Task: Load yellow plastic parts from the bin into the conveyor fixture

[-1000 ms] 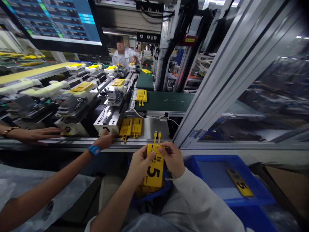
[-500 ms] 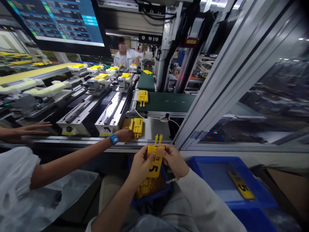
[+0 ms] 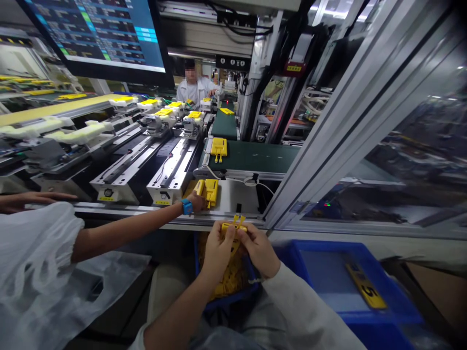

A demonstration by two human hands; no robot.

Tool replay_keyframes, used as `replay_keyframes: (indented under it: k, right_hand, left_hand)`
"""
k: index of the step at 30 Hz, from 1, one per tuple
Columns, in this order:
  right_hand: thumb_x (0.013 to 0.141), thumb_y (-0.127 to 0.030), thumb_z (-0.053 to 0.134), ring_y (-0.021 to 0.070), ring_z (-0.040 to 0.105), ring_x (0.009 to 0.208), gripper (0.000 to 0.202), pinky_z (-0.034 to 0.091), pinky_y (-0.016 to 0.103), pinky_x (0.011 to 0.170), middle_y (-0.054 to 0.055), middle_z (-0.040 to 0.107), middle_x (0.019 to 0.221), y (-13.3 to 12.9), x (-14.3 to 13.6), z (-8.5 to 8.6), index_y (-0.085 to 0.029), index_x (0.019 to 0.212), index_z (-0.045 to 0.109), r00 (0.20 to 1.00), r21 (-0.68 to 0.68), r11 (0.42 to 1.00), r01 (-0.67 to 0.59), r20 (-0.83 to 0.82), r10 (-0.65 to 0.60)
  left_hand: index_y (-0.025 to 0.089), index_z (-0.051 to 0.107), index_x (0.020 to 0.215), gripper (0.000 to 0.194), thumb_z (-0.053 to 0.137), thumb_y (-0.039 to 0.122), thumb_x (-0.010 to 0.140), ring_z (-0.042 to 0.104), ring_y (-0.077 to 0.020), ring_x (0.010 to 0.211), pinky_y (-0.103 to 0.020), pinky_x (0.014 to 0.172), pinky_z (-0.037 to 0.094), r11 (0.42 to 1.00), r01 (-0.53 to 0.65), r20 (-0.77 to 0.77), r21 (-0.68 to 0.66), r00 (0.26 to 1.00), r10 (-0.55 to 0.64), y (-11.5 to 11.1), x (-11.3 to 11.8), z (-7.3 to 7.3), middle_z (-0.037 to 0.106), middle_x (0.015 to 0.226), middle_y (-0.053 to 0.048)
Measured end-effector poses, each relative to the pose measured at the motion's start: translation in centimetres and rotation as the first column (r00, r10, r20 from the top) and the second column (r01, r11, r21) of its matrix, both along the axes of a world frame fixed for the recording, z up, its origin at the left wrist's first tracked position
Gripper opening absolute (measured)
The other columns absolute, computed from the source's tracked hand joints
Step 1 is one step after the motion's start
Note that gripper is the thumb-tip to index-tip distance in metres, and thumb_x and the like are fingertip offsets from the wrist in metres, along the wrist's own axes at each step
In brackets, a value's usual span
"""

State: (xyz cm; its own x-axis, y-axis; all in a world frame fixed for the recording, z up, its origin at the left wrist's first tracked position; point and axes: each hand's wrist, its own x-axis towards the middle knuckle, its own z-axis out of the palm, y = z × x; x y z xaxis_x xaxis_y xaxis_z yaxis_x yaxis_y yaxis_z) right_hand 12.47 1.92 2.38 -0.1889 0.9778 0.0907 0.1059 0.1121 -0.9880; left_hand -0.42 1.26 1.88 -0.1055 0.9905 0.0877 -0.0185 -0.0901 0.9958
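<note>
Yellow part [image 3: 233, 227], upright with its "5" showing a second ago, now tips nearly flat toward the steel ledge [image 3: 233, 194], clasped by left hand [image 3: 218, 250] and right hand [image 3: 260, 249], while a co-worker's hand [image 3: 196, 200] grips another part [image 3: 208, 189] beyond it.

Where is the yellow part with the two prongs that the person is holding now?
In the head view, the yellow part is low in the centre, held between the left hand and right hand, above the blue bin of similar yellow pieces.
</note>
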Motion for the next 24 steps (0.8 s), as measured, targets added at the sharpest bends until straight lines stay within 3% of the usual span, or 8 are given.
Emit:
replay_keyframes:
  k: [4,8,10,14,16,18,21,24]
  right_hand:
    - [0.091,-0.042,0.05,0.0196,0.063,0.094,0.029,0.048,0.031,0.085,0.005,0.069,0.1,-0.8,-1.0,-0.4,-0.02,0.106,0.065,0.986,0.137,0.986,0.098,0.122,-0.115]
    - [0.092,-0.04,0.05,0.0191,0.064,0.096,0.03,0.048,0.03,0.086,0.005,0.07,0.103,-0.6,-1.3,-0.7,-0.021,0.109,0.064,0.981,0.198,0.977,0.083,0.154,-0.114]
    - [0.092,-0.039,0.049,0.019,0.064,0.095,0.029,0.049,0.03,0.085,0.005,0.07,0.102,0.2,-1.1,-0.8,-0.022,0.11,0.064,0.98,0.247,0.968,0.055,0.173,-0.1]
    - [0.092,-0.038,0.049,0.0206,0.061,0.104,0.029,0.048,0.034,0.093,0.008,0.065,0.11,3.6,-0.3,-1.9,-0.022,0.112,0.064,0.966,0.44,0.898,0.031,0.216,-0.139]
    - [0.092,-0.038,0.05,0.0219,0.057,0.11,0.031,0.046,0.037,0.097,0.012,0.06,0.115,6.5,0.1,-3.0,-0.02,0.111,0.065,0.95,0.539,0.842,-0.009,0.269,-0.161]
    - [0.091,-0.038,0.05,0.0224,0.056,0.111,0.032,0.046,0.037,0.098,0.014,0.056,0.117,9.7,0.4,-4.3,-0.018,0.11,0.067,0.929,0.578,0.813,-0.072,0.335,-0.156]
    - [0.089,-0.034,0.051,0.0237,0.049,0.124,0.033,0.041,0.039,0.105,0.014,0.051,0.13,13.9,0.5,-6.0,-0.019,0.114,0.066,0.868,0.504,0.836,-0.215,0.492,-0.074]
    - [0.087,-0.037,0.055,0.0265,0.041,0.132,0.04,0.034,0.04,0.11,0.013,0.044,0.142,16.0,0.1,-7.3,-0.02,0.123,0.061,0.74,0.283,0.912,-0.296,0.671,0.032]
  left_hand:
    - [0.018,0.055,0.086,0.028,0.056,0.047,0.085,0.055,-0.0131,0.071,-0.022,0.066,0.045,0.995,-0.1,0.03,0.01,0.995,0.1,-0.2,0.2,-0.7,0.058,0.074,0.002]
    - [0.018,0.055,0.088,0.029,0.054,0.047,0.087,0.056,-0.0137,0.07,-0.023,0.066,0.045,0.995,-0.095,0.017,0.03,0.995,0.095,0.2,-0.4,-0.8,0.059,0.075,0.001]
    - [0.019,0.057,0.094,0.028,0.052,0.045,0.089,0.06,-0.0168,0.084,-0.028,0.077,0.047,0.99,-0.074,-0.091,0.122,0.992,0.085,0.6,-1.0,-0.4,0.063,0.088,-0.003]
    - [0.019,0.051,0.122,0.036,0.053,0.036,0.09,0.046,-0.0234,0.123,-0.04,0.106,0.034,0.909,-0.143,-0.286,0.393,0.92,0.268,0.9,-2.4,0.0,0.053,0.128,-0.011]
    - [0.019,0.051,0.121,0.034,0.053,0.034,0.09,0.05,-0.0231,0.119,-0.04,0.103,0.037,0.906,-0.171,-0.322,0.388,0.895,0.307,0.9,-2.8,0.0,0.056,0.123,-0.012]
    - [0.019,0.056,0.112,0.026,0.053,0.033,0.09,0.057,-0.0219,0.107,-0.038,0.095,0.044,0.93,-0.136,-0.379,0.341,0.886,0.268,1.0,-3.1,-0.2,0.062,0.11,-0.009]
    - [0.019,0.058,0.103,0.019,0.053,0.031,0.089,0.06,-0.0216,0.099,-0.037,0.09,0.047,0.93,-0.055,-0.473,0.363,0.849,0.235,2.2,-3.2,0.0,0.065,0.101,-0.008]
    - [0.019,0.058,0.1,0.015,0.054,0.027,0.088,0.061,-0.0221,0.096,-0.037,0.088,0.047,0.883,-0.034,-0.536,0.468,0.784,0.313,5.0,-3.4,1.0,0.065,0.098,-0.008]
